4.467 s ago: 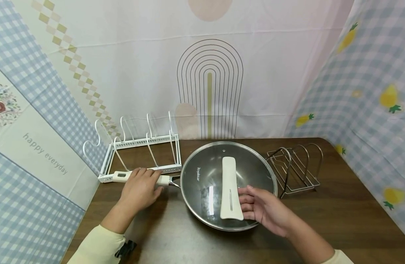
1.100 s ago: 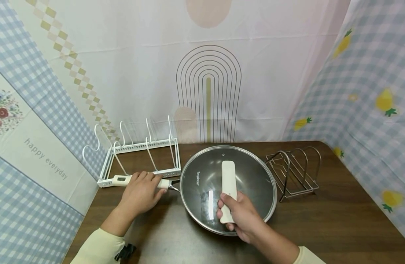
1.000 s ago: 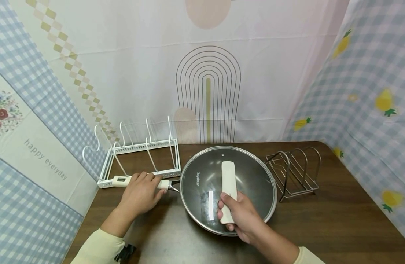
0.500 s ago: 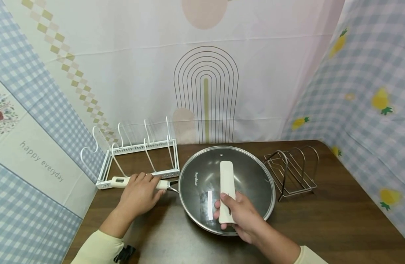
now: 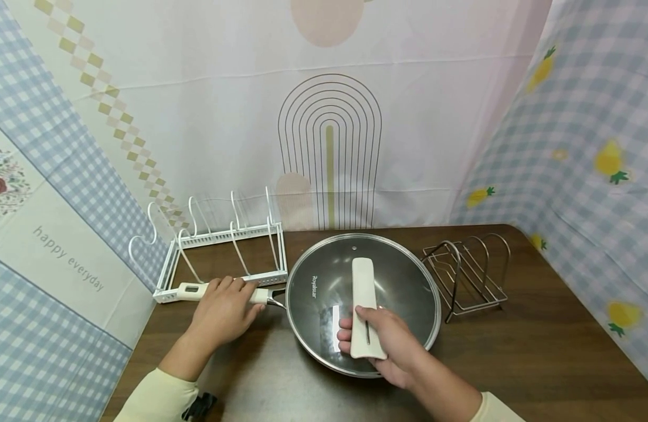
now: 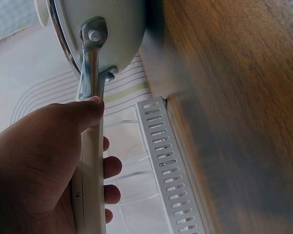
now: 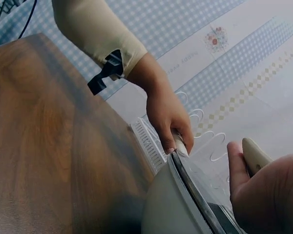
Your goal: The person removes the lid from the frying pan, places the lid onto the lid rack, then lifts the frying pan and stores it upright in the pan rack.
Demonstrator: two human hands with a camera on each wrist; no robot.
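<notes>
A wok-style pan [image 6: 122, 29] with a long cream handle [image 5: 259, 295] stands on the table, covered by a glass lid [image 5: 324, 264] with a steel rim. My left hand [image 5: 223, 310] grips the pan handle; in the left wrist view the thumb lies along it and the fingertips show on the far side. On the lid's upright cream handle [image 5: 363, 281] is my right hand [image 5: 394, 343], thumb on top and fingertips showing past its left side. The right palm side is partly hidden. The lid sits on the pan's rim.
A white wire rack [image 5: 239, 234] stands behind the left hand, close against the pan handle. To the right of the pan is a smaller metal wire rack [image 5: 466, 275]. Patterned cloths [image 5: 419, 117] hang at the back and sides of the brown table [image 5: 540, 351].
My right hand came from beside the lid handle to curl round it; in the last half second its fingers loosened and straightened somewhat. The left hand keeps its hold. The head view shifted slightly.
</notes>
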